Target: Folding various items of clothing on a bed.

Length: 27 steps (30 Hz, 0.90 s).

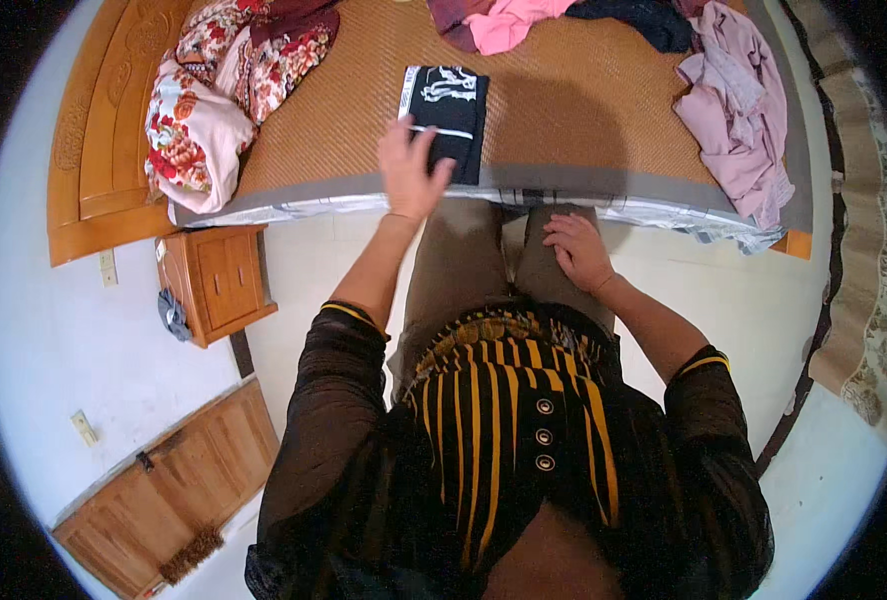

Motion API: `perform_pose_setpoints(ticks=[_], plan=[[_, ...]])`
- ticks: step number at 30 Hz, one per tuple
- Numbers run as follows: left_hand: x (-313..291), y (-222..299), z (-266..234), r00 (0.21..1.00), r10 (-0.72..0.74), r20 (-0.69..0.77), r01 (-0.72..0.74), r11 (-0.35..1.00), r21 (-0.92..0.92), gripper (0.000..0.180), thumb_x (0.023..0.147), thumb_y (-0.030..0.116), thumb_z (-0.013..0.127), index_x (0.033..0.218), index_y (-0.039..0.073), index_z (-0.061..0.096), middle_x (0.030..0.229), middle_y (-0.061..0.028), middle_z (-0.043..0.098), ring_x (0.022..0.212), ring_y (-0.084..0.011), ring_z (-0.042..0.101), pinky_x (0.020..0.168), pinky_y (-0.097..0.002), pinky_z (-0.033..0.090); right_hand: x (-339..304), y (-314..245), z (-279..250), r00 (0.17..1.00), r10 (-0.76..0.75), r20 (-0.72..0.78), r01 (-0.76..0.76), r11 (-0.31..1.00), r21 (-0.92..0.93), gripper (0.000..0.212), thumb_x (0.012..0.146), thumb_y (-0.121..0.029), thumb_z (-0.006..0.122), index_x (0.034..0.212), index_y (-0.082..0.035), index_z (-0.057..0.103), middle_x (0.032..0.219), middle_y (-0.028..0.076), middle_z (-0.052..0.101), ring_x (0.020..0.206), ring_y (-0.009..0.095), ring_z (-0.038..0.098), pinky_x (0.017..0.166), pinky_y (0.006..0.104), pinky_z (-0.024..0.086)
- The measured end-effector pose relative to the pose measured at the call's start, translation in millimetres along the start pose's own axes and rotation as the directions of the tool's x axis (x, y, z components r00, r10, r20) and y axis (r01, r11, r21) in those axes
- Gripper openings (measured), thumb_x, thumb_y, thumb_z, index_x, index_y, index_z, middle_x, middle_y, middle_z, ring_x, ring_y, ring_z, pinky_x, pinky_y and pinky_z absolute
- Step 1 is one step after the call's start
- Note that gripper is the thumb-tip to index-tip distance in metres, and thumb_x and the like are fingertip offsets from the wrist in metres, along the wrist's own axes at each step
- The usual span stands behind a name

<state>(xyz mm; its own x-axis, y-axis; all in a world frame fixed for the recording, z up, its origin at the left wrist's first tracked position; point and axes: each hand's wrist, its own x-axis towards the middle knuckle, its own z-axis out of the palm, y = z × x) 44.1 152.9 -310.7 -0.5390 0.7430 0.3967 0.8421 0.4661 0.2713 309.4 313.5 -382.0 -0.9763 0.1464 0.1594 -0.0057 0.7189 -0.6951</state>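
Note:
A folded black garment (448,125) lies flat near the front edge of the bed; with its white lettered waistband and white print, it looks like a pair of boxer briefs. My left hand (413,170) is over its near left corner, fingers spread and holding nothing. Whether the fingertips touch the cloth, I cannot tell. On my right thigh rests my right hand (581,250), its fingers loosely apart and nothing in them.
The bed has a brown woven mat (564,110) with a grey border. Floral clothes (199,130) are heaped on the left, a pale pink garment (734,120) on the right. Bright pink cloth (514,22) lies at the back. A wooden nightstand (226,280) stands left of my legs.

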Motion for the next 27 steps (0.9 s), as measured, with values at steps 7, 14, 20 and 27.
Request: perform_pose_setpoints(ticks=[7,14,20,27], plan=[[3,-8,52,0.951,0.137,0.277,-0.157,0.986,0.05,0.054,0.073,0.028,0.06,0.125,0.019,0.044,0.139,-0.0137,0.024,0.129,-0.0345,0.018,0.102,-0.0518,0.018,3,-5,3,0.999,0.019,0.026,-0.016,0.996,-0.087,0.022,0.066,-0.004,0.055,0.088,-0.008,0.058,0.104,0.008,0.057,0.11,0.026,0.048,0.097,0.0441,0.033],[26,-134,30,0.971,-0.022,0.239,-0.063,0.938,0.342,0.048,0.077,0.019,0.053,0.124,0.018,0.045,0.138,-0.0112,0.028,0.129,-0.0315,0.023,0.1,-0.0513,0.022,19,-14,1,0.988,0.057,0.146,-0.039,0.992,-0.123,0.018,0.071,-0.003,0.052,0.087,-0.008,0.056,0.106,0.007,0.055,0.111,0.026,0.046,0.097,0.0429,0.031],[55,-237,5,0.842,-0.389,0.373,0.034,0.729,0.684,0.039,0.08,0.028,0.048,0.119,0.02,0.051,0.139,-0.0078,0.029,0.129,-0.0282,0.024,0.1,-0.0506,0.021,12,-4,7,0.985,0.099,0.138,-0.077,0.985,-0.157,0.021,0.07,-0.007,0.053,0.09,-0.01,0.058,0.107,0.007,0.054,0.113,0.023,0.045,0.1,0.0419,0.03],[82,-143,22,0.983,0.028,0.182,-0.054,0.989,0.136,0.035,0.067,0.012,0.062,0.103,0.01,0.059,0.132,-0.0207,0.035,0.123,-0.0363,0.031,0.101,-0.0434,0.027,19,-1,3,0.988,0.075,0.139,-0.06,0.992,-0.109,0.021,0.07,-0.008,0.055,0.091,-0.009,0.057,0.107,0.007,0.054,0.111,0.024,0.046,0.099,0.0423,0.031]])
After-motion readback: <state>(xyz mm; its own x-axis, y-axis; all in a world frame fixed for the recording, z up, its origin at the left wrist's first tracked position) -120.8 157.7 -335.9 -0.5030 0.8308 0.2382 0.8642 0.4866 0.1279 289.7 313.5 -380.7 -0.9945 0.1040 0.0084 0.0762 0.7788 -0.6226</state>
